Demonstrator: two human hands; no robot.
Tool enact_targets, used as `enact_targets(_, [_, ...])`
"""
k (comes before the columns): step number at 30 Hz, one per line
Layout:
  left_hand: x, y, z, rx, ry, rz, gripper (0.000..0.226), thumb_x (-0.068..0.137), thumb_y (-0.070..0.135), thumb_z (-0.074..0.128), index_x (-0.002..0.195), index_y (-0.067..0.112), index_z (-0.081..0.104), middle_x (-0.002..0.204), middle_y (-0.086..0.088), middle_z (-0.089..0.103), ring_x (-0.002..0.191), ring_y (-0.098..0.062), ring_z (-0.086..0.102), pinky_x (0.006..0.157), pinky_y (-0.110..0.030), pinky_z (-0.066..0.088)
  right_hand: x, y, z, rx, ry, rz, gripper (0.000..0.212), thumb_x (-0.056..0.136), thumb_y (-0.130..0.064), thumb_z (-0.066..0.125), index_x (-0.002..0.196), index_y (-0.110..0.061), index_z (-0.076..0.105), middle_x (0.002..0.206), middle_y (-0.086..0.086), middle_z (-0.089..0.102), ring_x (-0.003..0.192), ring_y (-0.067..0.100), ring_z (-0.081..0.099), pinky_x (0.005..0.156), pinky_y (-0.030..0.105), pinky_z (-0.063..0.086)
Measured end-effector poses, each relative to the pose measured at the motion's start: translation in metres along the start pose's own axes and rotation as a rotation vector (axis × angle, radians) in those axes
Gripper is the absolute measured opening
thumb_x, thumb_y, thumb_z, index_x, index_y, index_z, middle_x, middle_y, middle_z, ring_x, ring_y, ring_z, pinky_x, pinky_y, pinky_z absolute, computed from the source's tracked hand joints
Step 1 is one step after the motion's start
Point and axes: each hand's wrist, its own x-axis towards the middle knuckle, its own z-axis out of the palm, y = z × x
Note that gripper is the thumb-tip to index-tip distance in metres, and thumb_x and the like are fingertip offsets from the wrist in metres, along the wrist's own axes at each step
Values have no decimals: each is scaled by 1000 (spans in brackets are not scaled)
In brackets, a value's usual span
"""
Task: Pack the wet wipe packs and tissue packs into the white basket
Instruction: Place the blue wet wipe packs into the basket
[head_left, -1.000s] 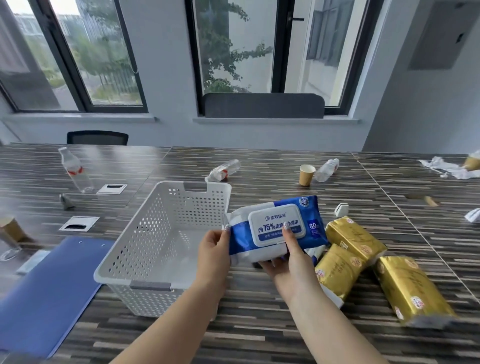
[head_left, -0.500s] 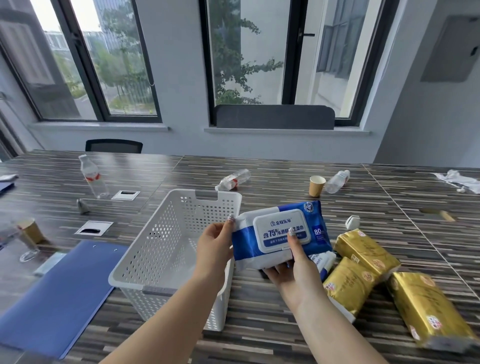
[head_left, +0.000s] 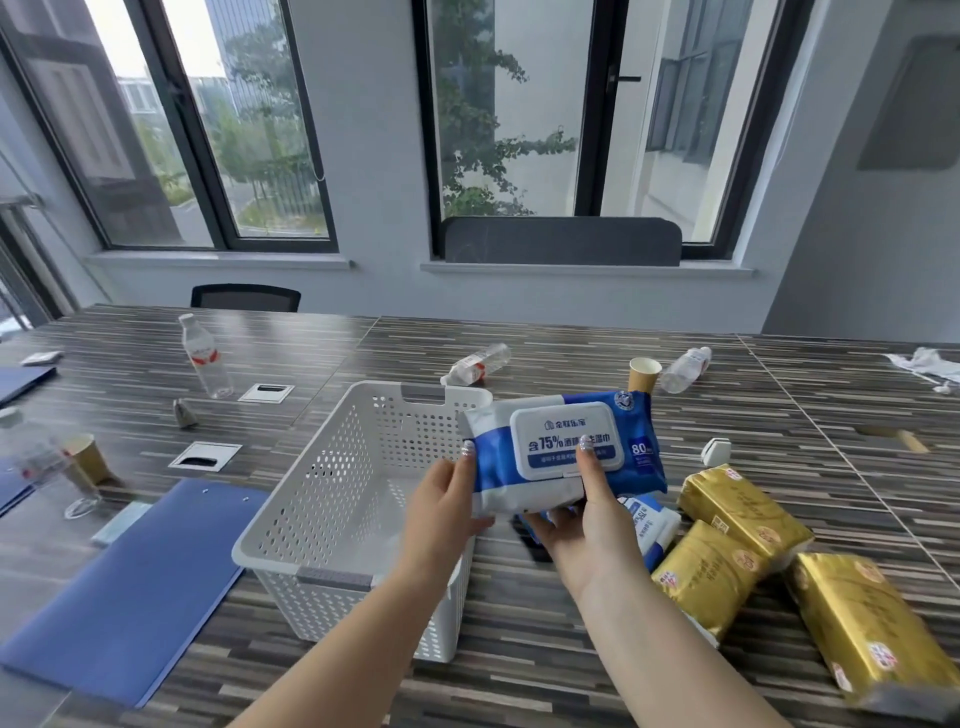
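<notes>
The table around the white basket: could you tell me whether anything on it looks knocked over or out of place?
Yes: two clear plastic water bottles lie on their sides beyond the white perforated plastic basket, one behind it and one beside the paper cup at. A third bottle stands upright on the left.

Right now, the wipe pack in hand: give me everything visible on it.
The wet wipe pack is a soft blue and white film pouch with a white rigid flip lid, shut, printed "75%" with Chinese text, and "80" at its right end. It is held off the table, lid side towards the camera, over the right rim of the white basket. The left hand grips its left end; the right hand supports it from below, thumb on the lid.
</notes>
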Motion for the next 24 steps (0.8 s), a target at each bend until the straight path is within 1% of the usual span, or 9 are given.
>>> enact_targets(2, [-8, -5, 0, 35, -52, 22, 40, 96, 37, 46, 99, -1, 56, 103, -21, 67, 97, -26, 68, 82, -46, 57, 1, -2, 5, -5, -7, -27, 40, 83, -31, 68, 118, -15, 57, 101, 9, 69, 91, 25, 65, 66, 41, 55])
enact_targets(6, [-13, -9, -6, 2, -78, 44, 26, 98, 27, 46, 88, 10, 63, 97, -12, 68, 101, -20, 65, 86, -44, 56, 2, -3, 11, 8, -28, -34, 40, 84, -31, 67, 120, -16, 56, 105, 9, 68, 93, 25, 64, 65, 41, 55])
enact_targets(8, [-12, -9, -8, -3, -58, 56, 26, 99, 23, 44, 86, 11, 64, 88, -8, 65, 91, -15, 63, 83, -39, 57, 2, -3, 13, 2, -25, -24, 41, 83, -31, 68, 119, -16, 55, 107, 10, 68, 96, 26, 63, 66, 44, 55])
enact_targets(10, [-11, -5, -11, -5, -34, 80, 28, 99, 18, 43, 81, 10, 62, 75, -4, 55, 74, -9, 58, 76, -29, 57, 1, -3, 16, 16, -24, -13, 39, 84, -30, 68, 118, -17, 55, 107, 10, 67, 97, 27, 63, 66, 45, 55])
enact_targets(13, [-7, -2, -18, 20, -24, 125, 30, 99, 14, 43, 74, 11, 59, 74, -2, 45, 65, -6, 53, 73, -24, 58, 2, -1, 19, 26, -29, -11, 30, 84, -29, 68, 110, -19, 58, 105, 10, 68, 97, 27, 63, 64, 46, 54])
enact_targets(17, [-8, 1, -24, 77, -23, 131, 25, 98, 18, 44, 81, 12, 61, 81, -5, 52, 73, -8, 56, 75, -26, 58, 2, 4, 23, -13, -31, -34, 20, 84, -29, 68, 100, -23, 58, 103, 8, 69, 95, 26, 64, 67, 45, 55])
enact_targets(20, [-9, 4, -25, 8, -22, 70, 21, 94, 31, 51, 101, 12, 55, 101, -5, 63, 99, -14, 64, 83, -36, 57, 2, 7, 28, -29, -41, -65, 20, 83, -29, 68, 98, -22, 58, 99, 7, 69, 93, 26, 65, 75, 47, 56])
enact_targets(22, [-11, 8, -23, -85, -49, -1, 43, 85, 44, 57, 120, 21, 45, 113, -1, 60, 109, -16, 61, 89, -40, 54, 2, 12, 31, -28, -54, -74, 28, 82, -28, 69, 106, -19, 59, 100, 7, 70, 92, 25, 66, 77, 47, 57])
enact_targets(24, [-11, 12, -20, -148, -70, -41, 59, 77, 49, 60, 128, 29, 38, 119, 2, 59, 111, -14, 60, 92, -41, 52, 2, 21, 37, -22, -58, -75, 40, 81, -26, 70, 117, -14, 57, 106, 10, 70, 92, 25, 68, 76, 45, 57])
